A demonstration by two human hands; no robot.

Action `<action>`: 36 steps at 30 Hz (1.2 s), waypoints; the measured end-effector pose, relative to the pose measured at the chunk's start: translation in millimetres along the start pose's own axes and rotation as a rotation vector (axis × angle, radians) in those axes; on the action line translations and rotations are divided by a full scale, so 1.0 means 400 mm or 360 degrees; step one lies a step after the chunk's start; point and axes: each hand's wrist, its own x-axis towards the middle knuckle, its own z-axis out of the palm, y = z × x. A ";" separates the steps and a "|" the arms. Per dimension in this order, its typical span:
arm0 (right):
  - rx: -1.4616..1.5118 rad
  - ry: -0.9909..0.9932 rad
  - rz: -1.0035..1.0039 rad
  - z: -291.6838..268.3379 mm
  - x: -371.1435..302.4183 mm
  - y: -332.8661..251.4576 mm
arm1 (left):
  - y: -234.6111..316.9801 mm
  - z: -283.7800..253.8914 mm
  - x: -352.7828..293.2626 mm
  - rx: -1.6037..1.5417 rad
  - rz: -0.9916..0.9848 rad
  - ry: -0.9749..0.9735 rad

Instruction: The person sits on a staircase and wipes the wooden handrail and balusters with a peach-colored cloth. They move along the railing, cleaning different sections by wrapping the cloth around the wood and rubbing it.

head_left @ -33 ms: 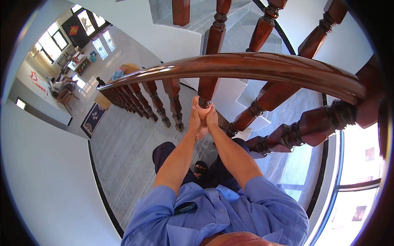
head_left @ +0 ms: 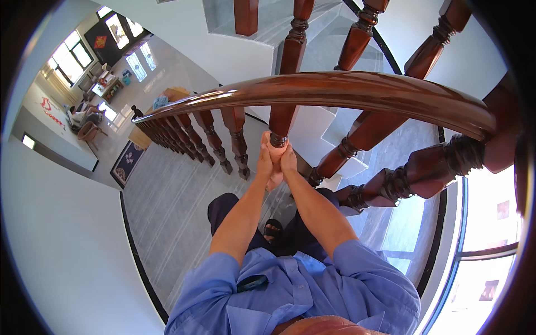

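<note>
A dark brown, glossy turned wooden baluster runs down from under the curved handrail in front of me. Both my hands are closed round its narrow lower part, just under a ringed bead. My left hand wraps it from the left, and my right hand from the right, with the fingers meeting round the wood. The hands hide the baluster's lower end. I cannot make out anything else between my palms and the wood.
More balusters stand to the left, and thick ones lean to the right. Grey stone steps descend left toward a room with a patterned mat and a seated person. A bright window is at the right.
</note>
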 end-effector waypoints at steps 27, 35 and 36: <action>0.1088 -0.0350 -0.0670 -0.290 -0.460 -0.663 | 0.898 0.401 -0.159 -0.0219 0.1189 0.0032; 0.1282 0.0095 -0.1738 -0.513 -0.500 -0.886 | 1.114 0.894 -0.181 0.0980 0.1577 -0.1190; 0.1303 0.0159 -0.1866 -0.540 -0.537 -0.908 | 1.115 0.933 -0.179 0.1261 0.1797 -0.1373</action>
